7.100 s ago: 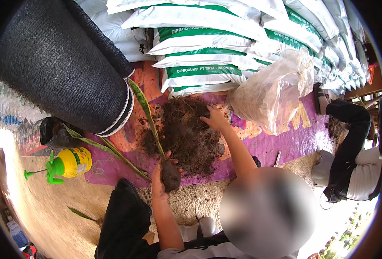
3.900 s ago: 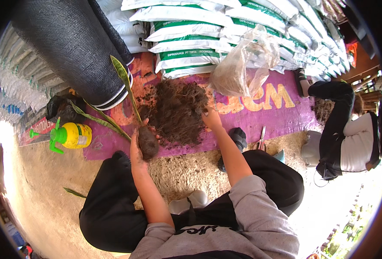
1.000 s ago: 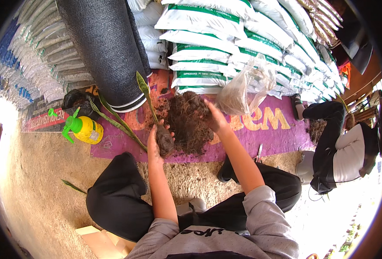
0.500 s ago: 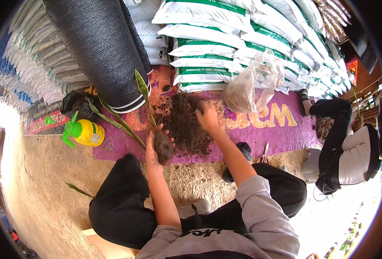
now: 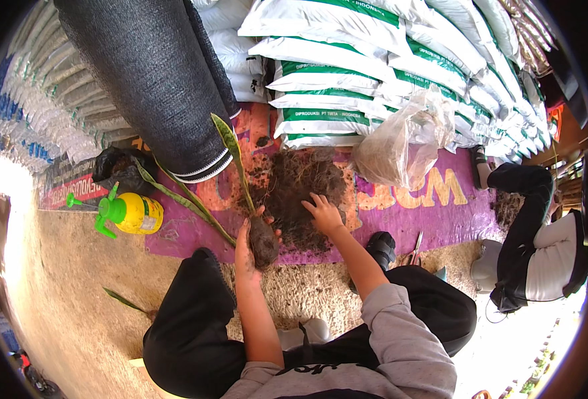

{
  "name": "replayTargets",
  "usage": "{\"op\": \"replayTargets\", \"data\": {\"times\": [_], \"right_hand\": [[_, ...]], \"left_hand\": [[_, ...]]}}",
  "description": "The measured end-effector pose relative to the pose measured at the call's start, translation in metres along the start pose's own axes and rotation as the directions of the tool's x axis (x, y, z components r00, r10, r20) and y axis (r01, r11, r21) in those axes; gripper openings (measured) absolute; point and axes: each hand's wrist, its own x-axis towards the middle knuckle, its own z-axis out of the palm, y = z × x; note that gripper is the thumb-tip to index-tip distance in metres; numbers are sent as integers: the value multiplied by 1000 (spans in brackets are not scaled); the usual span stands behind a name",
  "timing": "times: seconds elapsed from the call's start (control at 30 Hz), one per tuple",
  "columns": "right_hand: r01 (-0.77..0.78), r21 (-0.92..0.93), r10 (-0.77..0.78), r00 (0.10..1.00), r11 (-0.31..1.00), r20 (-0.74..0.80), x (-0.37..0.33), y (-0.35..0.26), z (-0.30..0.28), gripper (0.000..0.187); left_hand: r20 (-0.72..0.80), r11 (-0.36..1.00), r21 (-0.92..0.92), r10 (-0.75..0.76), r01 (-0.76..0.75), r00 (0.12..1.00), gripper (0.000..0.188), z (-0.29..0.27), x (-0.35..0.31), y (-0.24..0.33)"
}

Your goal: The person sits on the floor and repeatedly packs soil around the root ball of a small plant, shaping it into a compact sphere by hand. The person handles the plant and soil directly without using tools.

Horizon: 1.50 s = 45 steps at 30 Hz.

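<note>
My left hand (image 5: 242, 251) is closed around the dark, soil-packed root ball (image 5: 264, 245) of a snake plant. From the ball rises one upright, yellow-edged leaf (image 5: 229, 138). Longer snake plant leaves (image 5: 186, 199) slant up and left beside that hand; whether they belong to the same plant I cannot tell. On the heap of dark soil and fine roots (image 5: 300, 179), my right hand (image 5: 323, 214) rests with its fingers apart, touching the heap's right side. The soil partly hides its fingertips.
A purple printed banner (image 5: 400, 223) lies under the heap. Left are a yellow-green spray bottle (image 5: 134, 211) and a black plastic bag (image 5: 117, 169). A clear bag (image 5: 400, 149), stacked white-green sacks (image 5: 327, 80) and a dark roll (image 5: 154, 86) stand beyond. Scissors (image 5: 416, 249) lie right; another person (image 5: 540, 226) sits beyond.
My right hand has come nearer to me across the soil heap, and its fingers have spread from a curled grasp. The left hand still holds the root ball. The view has shifted slightly.
</note>
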Motion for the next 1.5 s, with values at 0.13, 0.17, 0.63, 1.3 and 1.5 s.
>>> {"op": "replayTargets", "data": {"times": [0.13,0.17,0.63,1.3,1.5], "right_hand": [[-114,522,233,958,845,-167,-19,6,-21,54],[-141,638,333,923,757,-191,-26,0,-32,51],[217,969,384,890,120,-247,-34,8,-175,40],[220,961,443,888,-165,-127,-45,-48,-282,36],[221,975,214,954,-26,-211,-66,-79,-295,38]], "left_hand": [[16,1000,18,14,-14,1000,43,3,3,-4],[10,999,24,21,-21,1000,45,1,3,-4],[40,1000,-19,15,-14,999,43,9,-11,-16],[159,990,-137,66,-44,985,46,11,-30,-13],[146,989,-141,61,-41,987,49,13,-27,-16]]}}
